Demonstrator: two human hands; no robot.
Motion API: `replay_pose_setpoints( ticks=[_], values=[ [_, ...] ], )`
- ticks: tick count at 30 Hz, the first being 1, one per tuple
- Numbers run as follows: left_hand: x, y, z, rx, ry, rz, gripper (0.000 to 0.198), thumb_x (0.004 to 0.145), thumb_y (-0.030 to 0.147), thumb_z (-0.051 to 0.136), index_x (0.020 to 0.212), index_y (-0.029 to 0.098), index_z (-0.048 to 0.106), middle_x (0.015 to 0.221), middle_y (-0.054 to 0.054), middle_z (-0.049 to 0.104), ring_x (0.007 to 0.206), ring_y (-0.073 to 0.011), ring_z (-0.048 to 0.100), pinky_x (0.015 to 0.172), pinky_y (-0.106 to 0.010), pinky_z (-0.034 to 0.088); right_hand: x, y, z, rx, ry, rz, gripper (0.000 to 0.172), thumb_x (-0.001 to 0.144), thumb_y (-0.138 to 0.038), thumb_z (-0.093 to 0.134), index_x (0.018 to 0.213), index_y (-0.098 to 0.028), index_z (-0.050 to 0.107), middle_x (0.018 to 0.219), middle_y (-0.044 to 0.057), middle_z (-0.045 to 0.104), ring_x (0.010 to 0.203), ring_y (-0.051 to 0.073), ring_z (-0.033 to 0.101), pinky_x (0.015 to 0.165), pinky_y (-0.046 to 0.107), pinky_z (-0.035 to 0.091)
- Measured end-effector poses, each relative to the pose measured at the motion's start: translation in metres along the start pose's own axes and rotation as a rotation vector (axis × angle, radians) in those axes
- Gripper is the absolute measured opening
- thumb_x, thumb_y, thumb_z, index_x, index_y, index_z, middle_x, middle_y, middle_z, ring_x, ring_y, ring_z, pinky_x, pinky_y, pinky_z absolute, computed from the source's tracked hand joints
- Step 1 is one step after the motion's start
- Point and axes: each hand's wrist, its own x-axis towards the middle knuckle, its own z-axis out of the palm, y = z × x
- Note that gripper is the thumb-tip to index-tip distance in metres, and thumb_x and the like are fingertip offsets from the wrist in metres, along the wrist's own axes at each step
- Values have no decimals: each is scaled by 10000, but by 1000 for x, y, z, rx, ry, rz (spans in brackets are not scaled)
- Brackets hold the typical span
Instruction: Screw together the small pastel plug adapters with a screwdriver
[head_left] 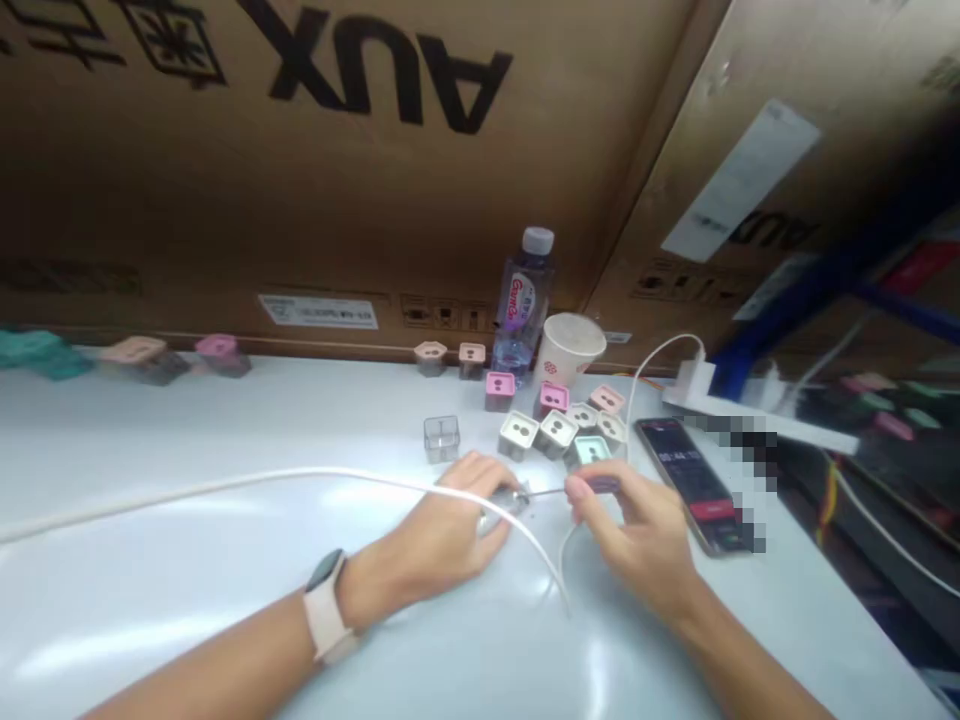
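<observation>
My left hand (457, 520), with a watch (326, 590) on its wrist, is closed around a small clear-grey piece (491, 515) low over the table. The fingers hide most of it, so its kind does not show. My right hand (637, 530) pinches the dark handle of a screwdriver (546, 491), and its thin metal shaft points left, the tip at the piece. Behind the hands stand several small two-hole pencil sharpeners (557, 431) with pastel tops. Just beyond my left hand sits a clear, topless sharpener box (442, 438).
A white cable (315, 472) crosses over my left hand. At the back stand a water bottle (523, 305) and a paper cup (570, 348), before large cartons (337, 200). Right of my right hand lies a phone (690, 480), near a white power strip (765, 420). More sharpeners (142, 358) line the left rear.
</observation>
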Motion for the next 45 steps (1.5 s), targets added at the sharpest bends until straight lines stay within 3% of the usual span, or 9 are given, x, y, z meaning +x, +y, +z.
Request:
replay_pose_setpoints(
  ticks=[37, 45],
  values=[
    [0, -1, 2, -4, 19, 12, 244, 899, 96, 661, 1107, 215, 619, 1102, -41, 668, 1077, -221, 622, 985, -373, 527, 0, -2, -1, 1, -14, -111, 69, 964, -182, 666, 899, -188, 687, 684, -17, 717, 577, 114, 691, 597, 203, 580],
    [-1, -4, 3, -29, 13, 11, 217, 904, 97, 653, 1087, 206, 614, 1092, -57, 663, 1067, -231, 612, 985, -395, 518, -2, 0, -10, -52, -23, -90, 130, 950, -151, 649, 830, -198, 633, 664, -13, 680, 543, 119, 651, 526, 226, 525]
  ],
)
